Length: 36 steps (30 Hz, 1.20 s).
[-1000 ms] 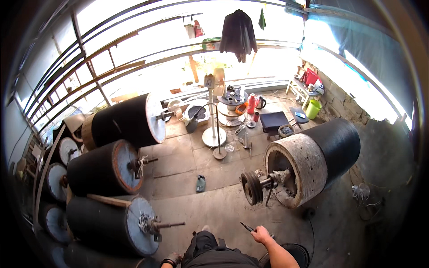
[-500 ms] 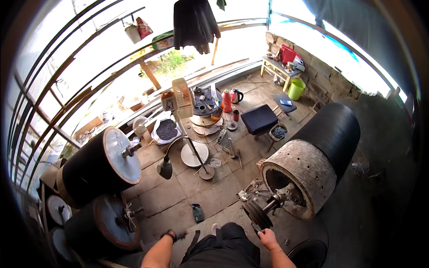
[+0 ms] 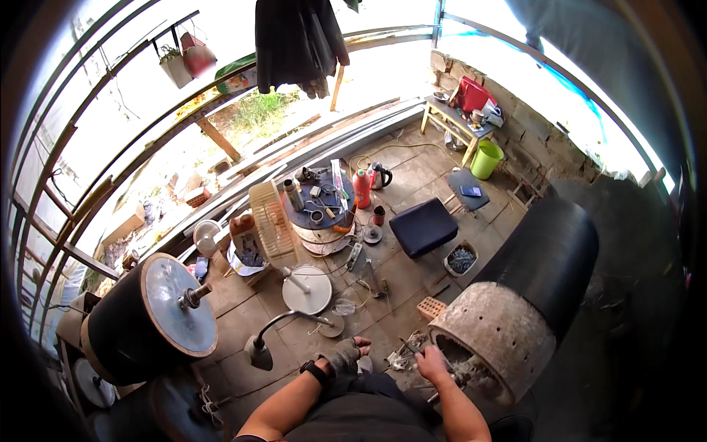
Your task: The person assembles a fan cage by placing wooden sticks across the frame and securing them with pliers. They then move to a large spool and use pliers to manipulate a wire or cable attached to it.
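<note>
My right hand (image 3: pixel 432 364) is closed around a thin, dark hand tool (image 3: pixel 408 345), which points up and to the left; its exact kind does not show. Just right of that hand lies the open end of a large roller (image 3: pixel 495 330), pale and pierced with small holes, its far part wrapped in black sheeting (image 3: pixel 554 249). My left hand (image 3: pixel 345 356), in a grey glove with bare fingertips, is in front of my body with its fingers pointing right and slightly apart. Nothing shows in it. Tangled scraps (image 3: pixel 403 358) lie on the floor between the hands.
Black rollers (image 3: pixel 121 318) stand at the left. Ahead are a desk lamp (image 3: pixel 259 352), a fan (image 3: pixel 269 225), a spool table (image 3: pixel 300 219) with tools, a red bottle (image 3: pixel 361 188) and a dark stool (image 3: pixel 423 227). A perforated brick (image 3: pixel 431 308) sits beside the pale roller.
The view has shifted forward and turned. My left hand has come from low at the left to in front of my body. My right hand has risen with the tool, nearer the roller's open end.
</note>
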Available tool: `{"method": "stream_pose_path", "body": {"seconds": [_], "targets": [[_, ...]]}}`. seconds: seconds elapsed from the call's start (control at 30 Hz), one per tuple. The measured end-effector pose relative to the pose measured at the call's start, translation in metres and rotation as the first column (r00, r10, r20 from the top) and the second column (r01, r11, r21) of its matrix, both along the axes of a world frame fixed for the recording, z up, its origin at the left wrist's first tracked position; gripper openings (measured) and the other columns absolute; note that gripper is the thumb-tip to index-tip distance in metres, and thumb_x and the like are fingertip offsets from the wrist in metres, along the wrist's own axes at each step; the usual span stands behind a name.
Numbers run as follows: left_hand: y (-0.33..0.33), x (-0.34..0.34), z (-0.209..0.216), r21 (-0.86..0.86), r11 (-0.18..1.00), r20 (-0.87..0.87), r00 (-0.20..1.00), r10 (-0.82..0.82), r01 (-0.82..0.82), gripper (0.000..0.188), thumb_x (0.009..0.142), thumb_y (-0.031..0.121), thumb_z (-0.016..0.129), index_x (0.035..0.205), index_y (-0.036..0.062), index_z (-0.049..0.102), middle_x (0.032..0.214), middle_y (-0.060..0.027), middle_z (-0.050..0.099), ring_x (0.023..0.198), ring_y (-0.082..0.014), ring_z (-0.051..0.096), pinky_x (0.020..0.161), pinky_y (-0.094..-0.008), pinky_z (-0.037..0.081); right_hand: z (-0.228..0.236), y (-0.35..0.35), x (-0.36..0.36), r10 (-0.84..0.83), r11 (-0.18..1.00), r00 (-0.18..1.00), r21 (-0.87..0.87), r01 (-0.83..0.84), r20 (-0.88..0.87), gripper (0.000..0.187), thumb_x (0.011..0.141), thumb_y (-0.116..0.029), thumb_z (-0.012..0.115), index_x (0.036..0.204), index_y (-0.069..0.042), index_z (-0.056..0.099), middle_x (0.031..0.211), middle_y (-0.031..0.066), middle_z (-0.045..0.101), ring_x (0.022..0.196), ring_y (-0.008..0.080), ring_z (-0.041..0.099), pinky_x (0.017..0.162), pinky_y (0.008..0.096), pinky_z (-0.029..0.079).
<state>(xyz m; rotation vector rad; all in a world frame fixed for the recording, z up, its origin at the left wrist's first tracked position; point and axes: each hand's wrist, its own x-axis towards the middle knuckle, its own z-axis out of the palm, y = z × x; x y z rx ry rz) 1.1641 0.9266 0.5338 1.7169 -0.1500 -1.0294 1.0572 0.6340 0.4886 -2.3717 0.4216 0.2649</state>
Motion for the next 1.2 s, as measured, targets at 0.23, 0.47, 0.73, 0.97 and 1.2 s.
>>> {"method": "stream_pose_path", "body": {"seconds": [0.23,0.47,0.73,0.97,1.2], "targets": [[-0.038,0.139,-0.012,-0.035,0.999,0.131,0.991,-0.035,0.04,0.042,0.096,0.022,0.063,0.131,-0.0004,0.057,0.104,-0.0041,0.067,0.093,-0.0119,0.06,0.085,-0.0284,0.049,0.023,-0.024,0.136,-0.051,0.999,0.991,-0.001,0.051,0.12,0.023,0.084,-0.019,0.067,0.092,0.001,0.06,0.1,0.0222,0.058,0.095,0.0406,0.056,0.086,0.0461,0.047],[-0.088,0.28,-0.015,-0.226,0.964,-0.04,0.99,0.132,-0.137,0.042,0.094,0.022,0.064,0.129,-0.0007,0.058,0.116,-0.0093,0.067,0.104,-0.0171,0.061,0.091,-0.0318,0.048,0.027,-0.054,0.184,-0.267,0.955,0.963,-0.121,0.271,0.049,0.024,0.084,-0.021,0.067,0.092,0.001,0.062,0.102,0.0226,0.058,0.098,0.0408,0.057,0.087,0.0455,0.047],[-0.159,0.369,-0.017,-0.148,0.988,-0.063,0.998,0.03,-0.039,0.04,0.097,0.017,0.063,0.13,-0.0028,0.055,0.11,-0.007,0.067,0.097,-0.0146,0.061,0.084,-0.029,0.05,0.028,-0.112,0.249,-0.404,0.91,0.915,-0.095,0.404,0.028,0.026,0.083,-0.022,0.066,0.091,0.003,0.06,0.099,0.0237,0.058,0.099,0.0413,0.056,0.088,0.0456,0.047],[-0.277,0.46,-0.03,-0.03,0.978,0.023,0.978,-0.208,0.208,0.036,0.094,0.02,0.064,0.123,-0.0016,0.06,0.104,-0.0059,0.068,0.095,-0.0144,0.061,0.085,-0.03,0.05,0.021,-0.186,0.326,-0.404,0.914,0.911,-0.079,0.398,-0.077,0.028,0.085,-0.023,0.065,0.097,0.001,0.058,0.109,0.0235,0.056,0.104,0.0429,0.056,0.09,0.0486,0.048],[-0.417,0.526,-0.013,-0.125,0.954,0.165,0.953,-0.253,0.274,0.033,0.095,0.018,0.065,0.123,-0.0002,0.06,0.1,-0.0053,0.069,0.095,-0.0148,0.063,0.086,-0.0283,0.05,0.087,-0.252,0.319,-0.58,0.811,0.814,-0.075,0.58,0.027,0.021,0.085,-0.015,0.066,0.096,0.001,0.059,0.104,0.0229,0.058,0.1,0.0423,0.058,0.087,0.0455,0.048]]}}
